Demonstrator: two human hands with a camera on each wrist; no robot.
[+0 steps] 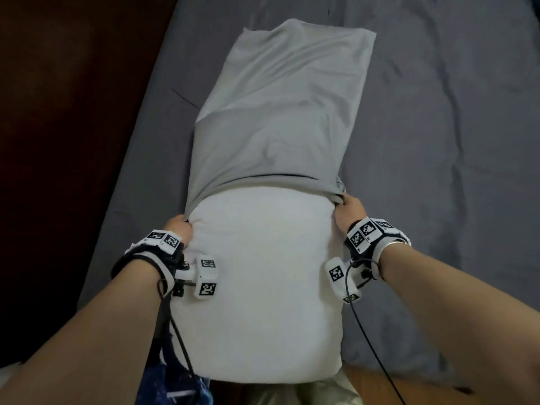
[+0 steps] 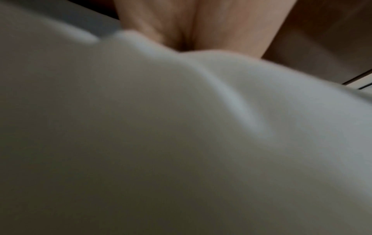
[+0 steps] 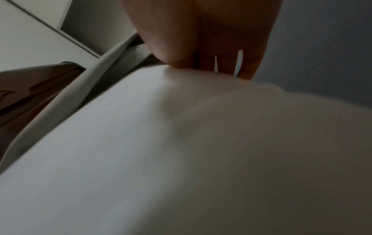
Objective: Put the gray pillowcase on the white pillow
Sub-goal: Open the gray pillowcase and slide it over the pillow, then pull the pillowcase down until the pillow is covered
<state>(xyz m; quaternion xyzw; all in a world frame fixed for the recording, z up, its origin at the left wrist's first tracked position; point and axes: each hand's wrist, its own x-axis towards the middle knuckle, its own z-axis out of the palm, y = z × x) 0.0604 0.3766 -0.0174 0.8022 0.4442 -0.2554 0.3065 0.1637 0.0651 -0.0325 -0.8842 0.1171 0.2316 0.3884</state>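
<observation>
The white pillow (image 1: pixel 260 276) lies lengthwise on the bed, its far half inside the gray pillowcase (image 1: pixel 280 112). The case's open hem crosses the pillow about midway. My left hand (image 1: pixel 178 229) grips the hem at the pillow's left side. My right hand (image 1: pixel 349 210) grips the bunched hem at the right side. In the left wrist view the left hand (image 2: pixel 189 25) shows above blurred white pillow (image 2: pixel 181 143). In the right wrist view the right hand (image 3: pixel 203 36) presses into the pillow (image 3: pixel 181 159), with gray case fabric (image 3: pixel 124 57) beside it.
A dark gray bedsheet (image 1: pixel 438 141) covers the bed around the pillow. Dark floor (image 1: pixel 58 112) lies past the bed's left edge. Black cables (image 1: pixel 365 331) hang from both wrists, and blue cloth (image 1: pixel 175 384) shows at the bottom.
</observation>
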